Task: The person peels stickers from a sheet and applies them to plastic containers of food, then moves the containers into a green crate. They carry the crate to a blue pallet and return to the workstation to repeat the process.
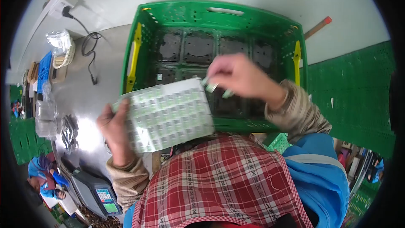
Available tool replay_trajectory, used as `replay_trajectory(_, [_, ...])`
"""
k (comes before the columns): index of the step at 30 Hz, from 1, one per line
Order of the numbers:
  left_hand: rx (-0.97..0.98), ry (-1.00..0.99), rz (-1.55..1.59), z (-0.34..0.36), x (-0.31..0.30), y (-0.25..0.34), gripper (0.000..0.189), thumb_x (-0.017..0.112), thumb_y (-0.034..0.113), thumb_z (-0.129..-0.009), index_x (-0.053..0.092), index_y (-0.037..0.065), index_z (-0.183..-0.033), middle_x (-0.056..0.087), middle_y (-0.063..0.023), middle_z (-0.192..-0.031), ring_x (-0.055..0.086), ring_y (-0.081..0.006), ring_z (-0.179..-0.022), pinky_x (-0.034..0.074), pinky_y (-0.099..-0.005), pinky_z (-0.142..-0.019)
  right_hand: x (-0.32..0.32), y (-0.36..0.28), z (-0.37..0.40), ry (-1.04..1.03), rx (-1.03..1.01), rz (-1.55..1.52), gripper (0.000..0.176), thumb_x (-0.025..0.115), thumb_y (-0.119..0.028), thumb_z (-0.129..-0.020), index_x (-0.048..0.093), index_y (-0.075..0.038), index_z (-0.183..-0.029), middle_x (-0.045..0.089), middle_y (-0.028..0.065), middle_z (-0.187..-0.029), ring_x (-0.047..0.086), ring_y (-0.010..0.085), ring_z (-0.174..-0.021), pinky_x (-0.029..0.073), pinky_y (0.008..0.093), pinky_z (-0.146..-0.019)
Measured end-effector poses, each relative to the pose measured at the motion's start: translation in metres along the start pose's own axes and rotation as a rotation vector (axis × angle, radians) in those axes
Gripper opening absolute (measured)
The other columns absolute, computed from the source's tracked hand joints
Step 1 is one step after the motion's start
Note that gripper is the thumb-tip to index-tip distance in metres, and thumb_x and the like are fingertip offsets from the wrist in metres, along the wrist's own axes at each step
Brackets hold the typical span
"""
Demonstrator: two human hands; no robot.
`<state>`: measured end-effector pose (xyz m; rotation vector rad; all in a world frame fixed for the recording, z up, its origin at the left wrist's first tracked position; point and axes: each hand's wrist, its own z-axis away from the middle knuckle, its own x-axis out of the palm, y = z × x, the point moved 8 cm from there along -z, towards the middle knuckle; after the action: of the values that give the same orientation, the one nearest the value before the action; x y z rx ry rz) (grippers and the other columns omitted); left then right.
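A sheet of small green-and-white labels [171, 116] is pinched at its left edge by my left hand [116, 128], thumb on top. Over the green crate [219, 8], my right hand [240, 78] is closed on small labels [211, 86] beside the sheet's upper right corner. The fingers are somewhat blurred, and how many labels they hold is unclear. Several clear-lidded dark trays [199, 50] lie in rows inside the crate. One tray at the left bears a small label [160, 77]. My hand and the sheet hide part of the trays.
A black cable [89, 44] lies on the metal table [110, 50] at the left. A scale with a lit display [105, 200] stands at lower left. Beyond are a white basket [65, 57] and a blue crate [44, 72]. Another person [44, 175] is at far lower left.
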<state>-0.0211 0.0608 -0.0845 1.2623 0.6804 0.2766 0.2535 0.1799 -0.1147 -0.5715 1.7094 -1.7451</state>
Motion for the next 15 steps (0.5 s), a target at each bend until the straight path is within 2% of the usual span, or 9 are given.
replay_trajectory(1, [0.015, 0.027, 0.049, 0.001, -0.007, 0.003, 0.009, 0.064, 0.007, -0.08, 0.063, -0.002, -0.082, 0.063, -0.0029, -0.073, 0.053, -0.0056, -0.06, 0.042, -0.0194, -0.054, -0.028, 0.032, -0.001, 0.009, 0.037, 0.08, 0.005, 0.059, -0.003, -0.081, 0.059, 0.001, -0.083, 0.062, 0.0037, -0.077, 0.056, 0.0078, -0.07, 0.046, 0.0239, -0.063])
replay_trajectory(2, [0.028, 0.054, 0.098, 0.002, -0.013, 0.005, 0.009, 0.063, 0.008, -0.082, 0.063, -0.001, -0.082, 0.063, -0.0038, -0.074, 0.055, -0.0068, -0.06, 0.043, -0.0201, -0.054, -0.05, 0.073, 0.004, 0.037, 0.171, -0.015, 0.01, 0.063, -0.008, -0.077, 0.06, 0.001, -0.079, 0.062, 0.0045, -0.072, 0.055, 0.0089, -0.063, 0.044, 0.0249, -0.056])
replay_trajectory(3, [0.029, 0.042, 0.105, -0.001, -0.019, 0.0, 0.008, 0.063, 0.007, -0.081, 0.063, -0.001, -0.082, 0.063, -0.0039, -0.073, 0.055, -0.007, -0.06, 0.043, -0.0198, -0.054, -0.062, 0.107, 0.019, -0.008, 0.35, 0.104, 0.012, 0.064, -0.011, -0.077, 0.06, 0.0, -0.079, 0.061, 0.0053, -0.07, 0.057, 0.0109, -0.065, 0.045, 0.0274, -0.057])
replay_trajectory(7, [0.0, 0.006, 0.126, 0.002, -0.007, -0.002, 0.007, 0.065, 0.007, -0.08, 0.062, 0.0, -0.08, 0.062, -0.0027, -0.072, 0.053, -0.0058, -0.059, 0.041, -0.019, -0.054, -0.04, 0.155, 0.028, -0.093, 0.39, 0.491, 0.015, 0.065, -0.017, -0.076, 0.059, -0.003, -0.079, 0.061, 0.0096, -0.069, 0.061, 0.0191, -0.068, 0.046, 0.0347, -0.058])
replay_trajectory(9, [0.002, -0.017, 0.114, 0.003, -0.005, -0.002, 0.008, 0.065, 0.007, -0.08, 0.062, 0.0, -0.079, 0.062, -0.0024, -0.071, 0.052, -0.0053, -0.058, 0.04, -0.0188, -0.053, -0.023, 0.17, 0.022, -0.158, 0.284, 0.815, 0.022, 0.067, -0.026, -0.074, 0.058, -0.006, -0.078, 0.06, 0.0131, -0.07, 0.061, 0.0298, -0.07, 0.046, 0.0413, -0.06])
replay_trajectory(10, [0.007, -0.037, 0.1, 0.004, -0.001, -0.003, 0.008, 0.066, 0.007, -0.08, 0.062, 0.001, -0.079, 0.061, -0.002, -0.071, 0.05, -0.0049, -0.058, 0.039, -0.0186, -0.053, -0.026, 0.174, 0.025, -0.158, 0.288, 0.817, 0.022, 0.067, -0.026, -0.074, 0.058, -0.006, -0.078, 0.06, 0.0131, -0.07, 0.061, 0.0298, -0.07, 0.046, 0.0413, -0.06])
replay_trajectory(12, [0.008, -0.006, 0.06, 0.008, -0.001, -0.007, 0.006, 0.064, 0.006, -0.08, 0.061, 0.001, -0.079, 0.061, -0.0012, -0.07, 0.05, -0.0045, -0.058, 0.038, -0.0184, -0.053, -0.056, 0.168, 0.034, 0.038, 0.337, 1.128, 0.029, 0.069, -0.035, -0.071, 0.059, -0.009, -0.081, 0.062, 0.0135, -0.074, 0.06, 0.0338, -0.072, 0.046, 0.0434, -0.062])
replay_trajectory(14, [0.012, 0.019, 0.09, 0.008, -0.001, -0.01, 0.006, 0.063, 0.004, -0.08, 0.062, -0.002, -0.079, 0.062, -0.0036, -0.07, 0.052, -0.0054, -0.058, 0.04, -0.0181, -0.053, -0.113, 0.166, 0.053, 0.142, 0.372, 1.056, 0.033, 0.072, -0.036, -0.067, 0.059, -0.009, -0.081, 0.062, 0.0124, -0.071, 0.061, 0.0345, -0.07, 0.046, 0.0432, -0.06])
replay_trajectory(15, [-0.011, 0.014, 0.1, 0.01, 0.002, -0.011, 0.007, 0.062, 0.004, -0.081, 0.062, -0.002, -0.08, 0.063, -0.0044, -0.071, 0.053, -0.0061, -0.058, 0.04, -0.0187, -0.054, -0.126, 0.175, 0.067, 0.046, 0.445, 0.888, 0.033, 0.073, -0.034, -0.066, 0.059, -0.008, -0.081, 0.062, 0.0122, -0.072, 0.061, 0.0343, -0.071, 0.047, 0.0428, -0.061])
